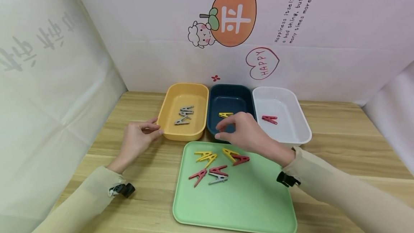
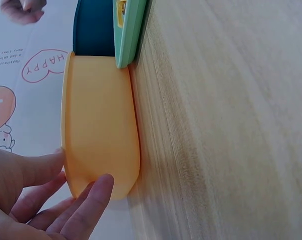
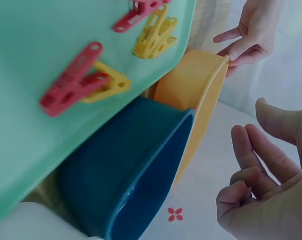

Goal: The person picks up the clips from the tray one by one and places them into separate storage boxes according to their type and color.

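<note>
My left hand (image 1: pixel 139 141) holds the near left corner of the yellow bin (image 1: pixel 182 137), thumb at the rim and fingers along the outer wall. Several grey clothespins (image 1: pixel 185 113) lie in that bin. Above the front of the dark blue bin (image 1: pixel 231 91) hovers my right hand (image 1: pixel 244 132), its fingers loosely bent, thumb and index apart, nothing between them. One yellow clothespin (image 1: pixel 225 114) rests inside the blue bin, partly beside the hand. The white bin (image 1: pixel 288 118) contains a red clothespin (image 1: pixel 269 119).
In front of the bins lies a green tray (image 1: pixel 239 204). On it are yellow clothespins (image 1: pixel 209 160), red clothespins (image 1: pixel 198 176) and a grey clothespin (image 1: pixel 219 178). Behind the bins rises a printed white cloth (image 1: pixel 155 60). Wooden tabletop (image 1: pixel 145 204) shows around the tray.
</note>
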Demonstrator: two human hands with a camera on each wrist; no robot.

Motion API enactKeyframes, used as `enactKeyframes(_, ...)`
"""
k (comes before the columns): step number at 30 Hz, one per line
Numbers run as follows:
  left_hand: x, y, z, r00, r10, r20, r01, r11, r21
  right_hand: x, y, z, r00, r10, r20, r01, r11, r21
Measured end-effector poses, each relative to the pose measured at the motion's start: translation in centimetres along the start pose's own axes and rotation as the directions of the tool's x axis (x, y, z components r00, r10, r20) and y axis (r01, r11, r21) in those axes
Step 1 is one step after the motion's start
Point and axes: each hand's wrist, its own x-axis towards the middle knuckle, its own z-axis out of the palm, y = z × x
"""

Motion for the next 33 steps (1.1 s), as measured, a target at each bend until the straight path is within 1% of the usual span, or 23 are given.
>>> enactKeyframes(5,-0.2,0.1,-0.1,1.0,-0.003,-0.002,0.003,1.0,0.011,-2.2,1.2,-0.2,0.999,0.001,-0.045,-0.001,1.0,0.001)
enactKeyframes(12,-0.3,0.1,-0.1,1.0,0.015,-0.007,-0.015,0.999,0.036,-5.2,2.8,-0.9,0.995,0.068,-0.073,-0.063,0.995,0.075)
enactKeyframes(18,-0.2,0.1,0.0,1.0,0.01,-0.001,-0.01,1.0,0.021,-6.8,4.4,-1.1,0.99,0.099,-0.104,-0.092,0.993,0.071)
enactKeyframes(26,-0.2,0.2,0.0,1.0,0.004,0.0,-0.004,1.0,0.022,-8.7,5.7,-1.2,0.983,0.158,-0.091,-0.151,0.985,0.078)
enactKeyframes(31,-0.2,0.1,0.0,1.0,0.008,-0.006,-0.008,1.0,0.028,-9.5,6.5,-1.0,0.981,0.183,-0.065,-0.177,0.981,0.083)
enactKeyframes(33,-0.1,0.1,0.0,1.0,0.01,-0.007,-0.009,1.0,0.027,-9.7,6.8,-0.9,0.982,0.181,-0.061,-0.176,0.981,0.086)
